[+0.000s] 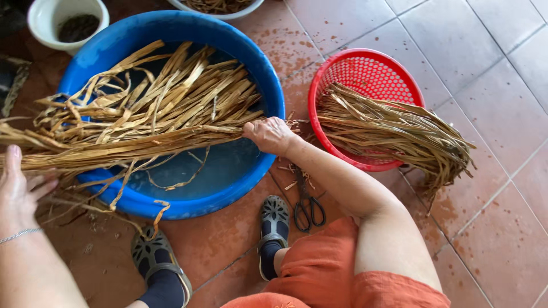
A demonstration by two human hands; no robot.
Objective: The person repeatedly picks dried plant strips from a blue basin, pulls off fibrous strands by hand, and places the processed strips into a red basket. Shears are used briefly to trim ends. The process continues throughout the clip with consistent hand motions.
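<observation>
Grips one end of a long bundle of dried strips (131,145) in the right hand (271,136) — fingers curled shut around it, just over the near rim of the blue basin (274,85). Lays the left hand (20,185) open at the other end, fingers straight, palm toward the strips, closed on nothing; hard to say whether touching them or just beside. Stretches the bundle across the basin from rim to rim, over a loose, tangled heap (188,85) of the same tan strips lying inside.

Looks partly done, judging by how things lie: a straighter sheaf (394,134) already resting in the red basket (365,54) to the right, its ends hanging over the edge onto the tiled floor (485,68). Leaves more than that to go — the heap in the basin much larger than the sheaf in the basket, plus stray pieces on the floor near the left shoe.

Shows black scissors (308,208) lying on the tiles between basin and basket, near the right foot, untouched. Shows also a white bowl (48,14) with something dark inside, beyond the basin at top left
</observation>
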